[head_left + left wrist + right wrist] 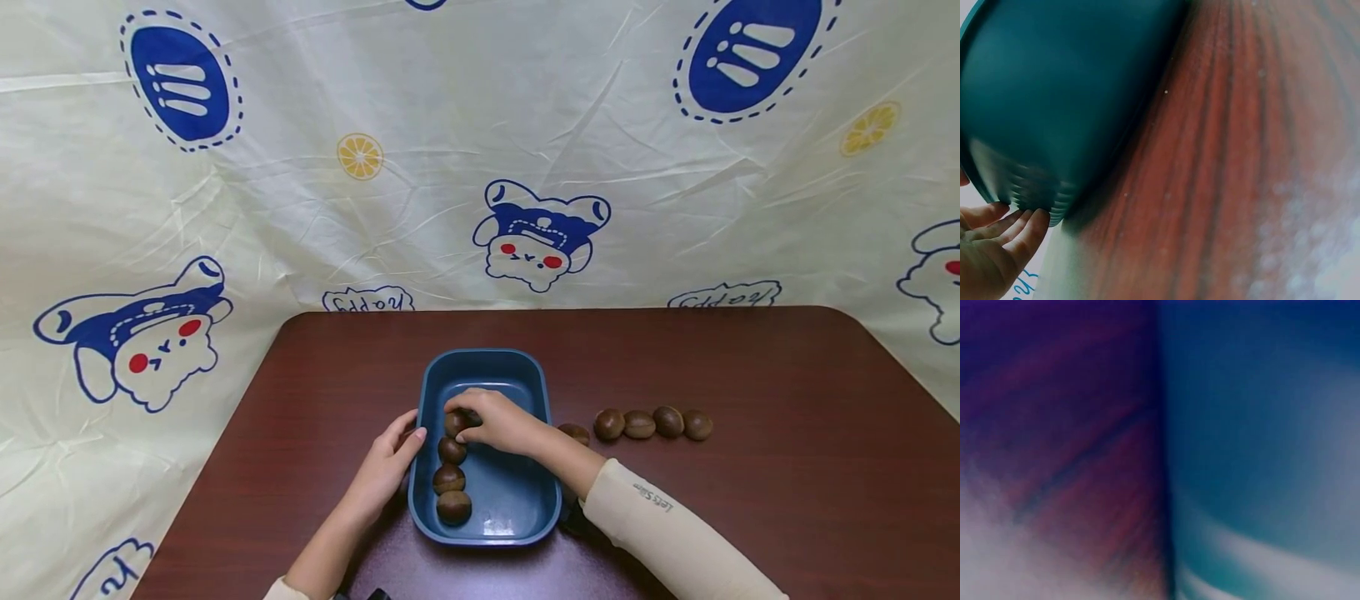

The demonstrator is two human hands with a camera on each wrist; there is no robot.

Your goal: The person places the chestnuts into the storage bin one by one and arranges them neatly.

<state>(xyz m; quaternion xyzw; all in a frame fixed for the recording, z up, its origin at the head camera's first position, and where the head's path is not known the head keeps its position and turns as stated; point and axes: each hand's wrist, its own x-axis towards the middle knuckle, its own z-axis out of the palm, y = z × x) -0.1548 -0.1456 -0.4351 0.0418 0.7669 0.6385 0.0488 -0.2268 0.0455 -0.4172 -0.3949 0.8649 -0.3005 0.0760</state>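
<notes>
A deep blue tray [517, 500] stands on the table, with several round brown nuts [453, 507] lined up along its left side. My left hand [386, 467] holds the tray by its left wall, thumb at the rim. In the left wrist view, the fingertips [1035, 219] of that hand press the ribbed outer wall. My right hand [495, 423] reaches in over the tray's right rim and pinches a brown nut [454, 423] at the far end of the row. The curled fingers partly hide it. The right wrist view shows only blurred tray wall and table.
Right of the tray, several more nuts [639, 425] lie in a row on the dark wood table [787, 500]. One nut [574, 432] sits close to the tray's right wall, partly behind my right forearm. A printed white cloth [420, 225] hangs behind the table.
</notes>
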